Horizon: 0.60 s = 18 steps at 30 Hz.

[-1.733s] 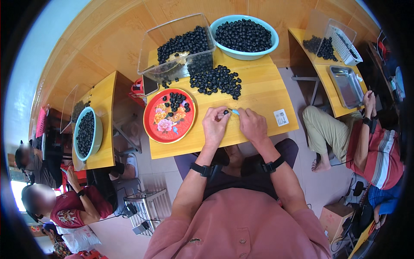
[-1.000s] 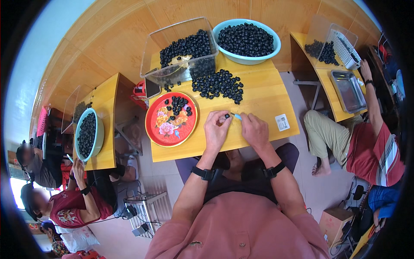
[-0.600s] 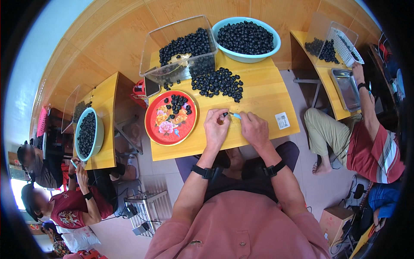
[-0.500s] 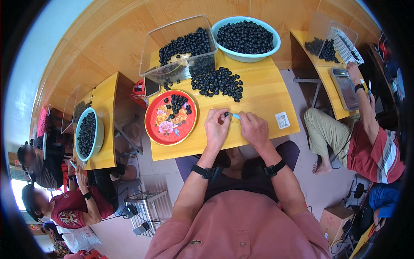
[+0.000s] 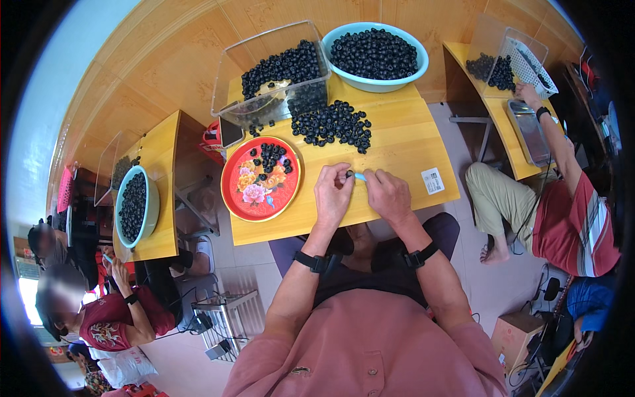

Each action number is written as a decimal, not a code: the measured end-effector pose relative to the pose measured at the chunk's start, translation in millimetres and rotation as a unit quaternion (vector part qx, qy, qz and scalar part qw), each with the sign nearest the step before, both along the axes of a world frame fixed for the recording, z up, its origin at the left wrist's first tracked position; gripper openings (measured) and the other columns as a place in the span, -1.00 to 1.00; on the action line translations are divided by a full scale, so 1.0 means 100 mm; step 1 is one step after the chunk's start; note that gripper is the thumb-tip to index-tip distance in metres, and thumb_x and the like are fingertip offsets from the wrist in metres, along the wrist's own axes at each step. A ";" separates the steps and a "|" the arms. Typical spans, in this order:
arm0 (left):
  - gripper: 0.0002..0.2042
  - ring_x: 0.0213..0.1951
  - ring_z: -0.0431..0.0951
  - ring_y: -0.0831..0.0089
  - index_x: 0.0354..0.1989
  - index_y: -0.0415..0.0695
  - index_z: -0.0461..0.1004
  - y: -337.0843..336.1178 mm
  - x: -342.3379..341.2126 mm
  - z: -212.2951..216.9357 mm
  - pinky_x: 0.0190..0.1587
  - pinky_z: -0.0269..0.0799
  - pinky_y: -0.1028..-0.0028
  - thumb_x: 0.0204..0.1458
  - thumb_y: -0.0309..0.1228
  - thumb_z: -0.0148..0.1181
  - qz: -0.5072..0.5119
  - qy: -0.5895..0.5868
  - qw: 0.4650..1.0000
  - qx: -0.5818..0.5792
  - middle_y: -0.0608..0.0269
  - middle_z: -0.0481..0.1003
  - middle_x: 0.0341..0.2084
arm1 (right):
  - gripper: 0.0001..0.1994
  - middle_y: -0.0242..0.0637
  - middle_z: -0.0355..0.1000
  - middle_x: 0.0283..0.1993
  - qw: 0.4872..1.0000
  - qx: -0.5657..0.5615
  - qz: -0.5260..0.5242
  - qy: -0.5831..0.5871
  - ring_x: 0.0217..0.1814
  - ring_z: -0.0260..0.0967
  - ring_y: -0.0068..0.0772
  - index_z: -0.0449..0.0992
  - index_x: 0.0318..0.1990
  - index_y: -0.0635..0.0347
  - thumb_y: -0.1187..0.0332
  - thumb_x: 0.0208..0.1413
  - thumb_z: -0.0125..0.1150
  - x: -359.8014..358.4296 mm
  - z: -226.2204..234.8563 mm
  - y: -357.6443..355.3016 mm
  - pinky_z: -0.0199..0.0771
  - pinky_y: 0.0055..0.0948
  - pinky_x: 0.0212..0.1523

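Observation:
My left hand (image 5: 333, 193) pinches a small round black piece (image 5: 349, 174) between thumb and fingertips, above the near part of the yellow table (image 5: 403, 155). Close beside it, my right hand (image 5: 389, 196) is closed around a slim tool with a light-blue end (image 5: 360, 176), which points at the black piece. Whether the tip touches it I cannot tell. To the left lies a red floral tray (image 5: 231, 178) with several black pieces on it. Beyond my hands is a loose pile of black pieces (image 5: 334, 126).
At the back stand a clear plastic bin (image 5: 228, 73) and a light-blue basin (image 5: 424, 59), both holding black pieces. A white label (image 5: 432, 181) sits on the table's right side. Co-workers sit at yellow tables left and right; a phone-like dark object (image 5: 231, 133) lies by the bin.
My hands keep nearly the same place, the blue-ended tool still against or near the black piece. On the right, the co-worker's hand has moved slightly left, by the white basket.

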<state>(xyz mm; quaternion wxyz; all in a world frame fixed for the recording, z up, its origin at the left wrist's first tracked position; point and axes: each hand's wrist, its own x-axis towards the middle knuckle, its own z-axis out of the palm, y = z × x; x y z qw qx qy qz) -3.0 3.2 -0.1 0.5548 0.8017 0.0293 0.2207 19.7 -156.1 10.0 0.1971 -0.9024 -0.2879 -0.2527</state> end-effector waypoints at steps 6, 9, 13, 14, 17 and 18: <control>-0.70 -0.27 0.60 0.51 -0.03 -0.25 0.53 -0.01 0.02 -0.09 -0.18 0.57 0.52 0.06 -0.69 0.36 -0.014 0.026 0.994 -0.108 0.21 0.53 -0.29 | -0.92 -0.26 0.41 -0.47 1.000 0.003 -0.019 0.019 -0.42 0.54 -0.21 0.55 -0.24 0.15 0.41 0.13 0.21 0.02 -0.01 0.01 0.56 -0.23 -0.46; -0.68 -0.24 0.60 0.56 0.02 -0.27 0.49 0.02 0.02 -0.15 -0.12 0.56 0.55 0.10 -0.69 0.35 -0.012 0.023 0.988 -0.149 0.24 0.56 -0.27 | -0.92 -0.25 0.42 -0.46 0.999 -0.001 -0.039 0.030 -0.41 0.55 -0.20 0.55 -0.25 0.14 0.40 0.13 0.19 0.04 -0.02 0.03 0.57 -0.22 -0.46; -0.67 -0.21 0.60 0.55 0.04 -0.30 0.50 0.02 0.02 -0.09 -0.12 0.56 0.56 0.10 -0.69 0.35 -0.015 0.027 0.993 -0.112 0.25 0.52 -0.28 | -0.93 -0.25 0.42 -0.46 0.999 -0.008 -0.043 0.027 -0.42 0.55 -0.19 0.54 -0.26 0.13 0.39 0.14 0.18 0.05 -0.05 0.00 0.56 -0.19 -0.47; -0.67 -0.21 0.60 0.55 0.04 -0.30 0.50 0.01 0.03 -0.07 -0.12 0.56 0.56 0.10 -0.69 0.35 -0.015 0.026 0.993 -0.113 0.25 0.52 -0.28 | -0.93 -0.25 0.42 -0.46 0.999 -0.008 -0.044 0.026 -0.42 0.55 -0.19 0.54 -0.26 0.13 0.39 0.14 0.18 0.05 -0.06 -0.01 0.56 -0.19 -0.47; -0.71 -0.21 0.59 0.53 0.00 -0.30 0.57 0.04 0.01 -0.03 -0.13 0.55 0.56 0.09 -0.68 0.36 -0.007 0.020 0.996 -0.090 0.25 0.48 -0.28 | -0.94 -0.25 0.42 -0.46 0.999 -0.009 -0.037 0.030 -0.42 0.55 -0.18 0.53 -0.27 0.13 0.40 0.13 0.18 0.05 -0.05 0.01 0.56 -0.19 -0.47; -0.74 -0.27 0.57 0.50 -0.05 -0.27 0.61 0.05 0.00 -0.03 -0.19 0.53 0.54 0.06 -0.67 0.37 0.000 0.006 0.998 -0.063 0.23 0.47 -0.30 | -0.94 -0.25 0.42 -0.46 0.999 -0.006 -0.035 0.027 -0.43 0.55 -0.18 0.53 -0.27 0.13 0.40 0.13 0.17 0.05 -0.06 0.02 0.56 -0.18 -0.47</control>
